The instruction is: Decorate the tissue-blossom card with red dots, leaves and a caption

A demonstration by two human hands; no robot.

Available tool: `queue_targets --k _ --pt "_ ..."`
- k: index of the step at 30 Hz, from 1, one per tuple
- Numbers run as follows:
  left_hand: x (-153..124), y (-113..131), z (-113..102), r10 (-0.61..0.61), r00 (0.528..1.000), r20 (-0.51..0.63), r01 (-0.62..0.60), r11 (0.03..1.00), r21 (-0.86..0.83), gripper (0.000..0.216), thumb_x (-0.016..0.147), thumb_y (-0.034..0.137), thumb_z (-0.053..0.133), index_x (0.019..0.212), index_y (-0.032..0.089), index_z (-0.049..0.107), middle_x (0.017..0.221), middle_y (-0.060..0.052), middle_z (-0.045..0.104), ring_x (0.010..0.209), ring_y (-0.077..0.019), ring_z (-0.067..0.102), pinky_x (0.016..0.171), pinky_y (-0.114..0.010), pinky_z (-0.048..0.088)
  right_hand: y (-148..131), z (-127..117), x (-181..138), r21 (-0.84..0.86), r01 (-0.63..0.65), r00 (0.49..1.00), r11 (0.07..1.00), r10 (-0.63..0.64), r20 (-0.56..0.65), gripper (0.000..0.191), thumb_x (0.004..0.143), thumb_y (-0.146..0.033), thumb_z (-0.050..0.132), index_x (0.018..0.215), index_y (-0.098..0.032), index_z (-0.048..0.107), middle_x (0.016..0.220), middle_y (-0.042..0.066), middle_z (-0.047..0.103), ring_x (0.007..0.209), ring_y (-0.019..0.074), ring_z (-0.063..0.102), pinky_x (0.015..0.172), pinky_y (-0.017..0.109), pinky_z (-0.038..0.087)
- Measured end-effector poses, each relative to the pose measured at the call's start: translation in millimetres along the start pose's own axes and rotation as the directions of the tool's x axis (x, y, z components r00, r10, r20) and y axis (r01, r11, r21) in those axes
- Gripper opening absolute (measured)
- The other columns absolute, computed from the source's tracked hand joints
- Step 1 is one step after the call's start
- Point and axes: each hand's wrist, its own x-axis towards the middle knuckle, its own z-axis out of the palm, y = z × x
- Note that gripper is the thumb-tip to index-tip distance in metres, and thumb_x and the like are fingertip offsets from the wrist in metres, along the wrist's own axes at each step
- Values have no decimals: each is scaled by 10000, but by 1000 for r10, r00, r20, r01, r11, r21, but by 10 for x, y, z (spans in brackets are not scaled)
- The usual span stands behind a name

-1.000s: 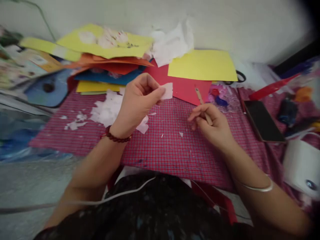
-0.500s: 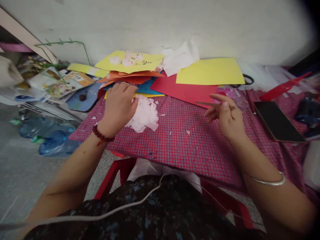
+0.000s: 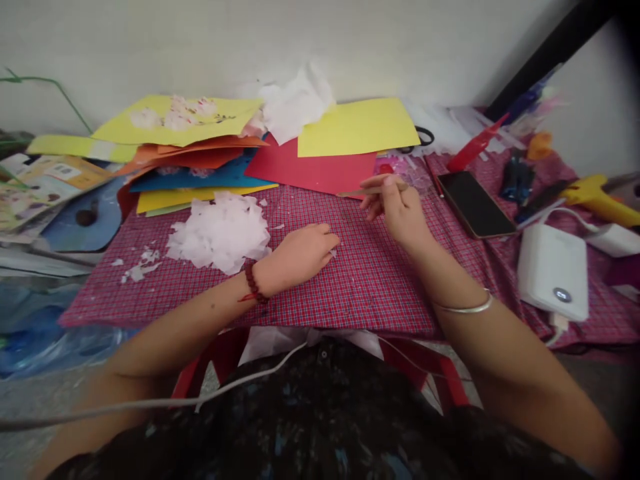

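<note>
My left hand [image 3: 303,255] rests low over the checked tablecloth, its fingers pressed together. At its fingertips shows a small white paper scrap [image 3: 333,253]. Beside that wrist lies a heap of torn white tissue-paper pieces [image 3: 220,233]. My right hand [image 3: 400,207] is raised over the cloth, closed round a thin brown stick [image 3: 357,193] that points left; its exact kind is unclear. Behind the hands a red sheet [image 3: 315,167] and a yellow sheet [image 3: 357,127] overlap, with crumpled white paper [image 3: 297,103] on top.
Yellow paper with pale blossoms [image 3: 180,117] tops a stack of coloured sheets at the back left. To the right are a phone [image 3: 477,203], a white power bank [image 3: 554,270], a yellow-handled tool [image 3: 603,200] and black scissor handles [image 3: 425,137]. A white cable [image 3: 250,380] crosses my lap.
My left hand has moved from beside the paper heap rightward to the cloth's middle, over a scrap. My right hand still holds the stick. The view has turned right.
</note>
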Motion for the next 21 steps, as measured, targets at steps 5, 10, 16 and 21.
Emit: queue_targets --k 5,10,16,21 --pt "83 2 98 -22 999 -29 19 994 -109 149 923 141 468 835 170 584 873 -56 621 824 -196 571 730 -329 435 -8 9 -9 -23 -4 999 1000 5 54 539 946 -673 407 935 -195 655 701 15 651 493 96 554 494 263 432" --pt "75 -31 116 -254 962 -97 147 787 -600 96 851 136 496 777 195 502 734 8 579 666 -131 515 638 -271 396 -46 34 -31 -42 -16 995 999 20 93 450 909 -650 520 949 -222 654 698 -2 647 505 94 544 505 258 445" --pt "8 -120 76 -300 949 -98 141 681 -718 83 858 153 509 800 183 560 757 9 577 684 -123 518 657 -260 415 -132 103 -135 -43 -15 979 999 23 202 361 944 -565 531 1014 -237 662 715 -14 642 541 91 560 534 255 456" --pt "-2 -137 114 7 997 -78 -39 908 -416 123 890 126 506 818 169 596 912 -49 574 879 -187 540 838 -341 440 -132 147 -169 -61 -52 964 997 66 259 366 943 -561 534 1021 -229 665 700 -20 633 541 88 554 526 248 441"
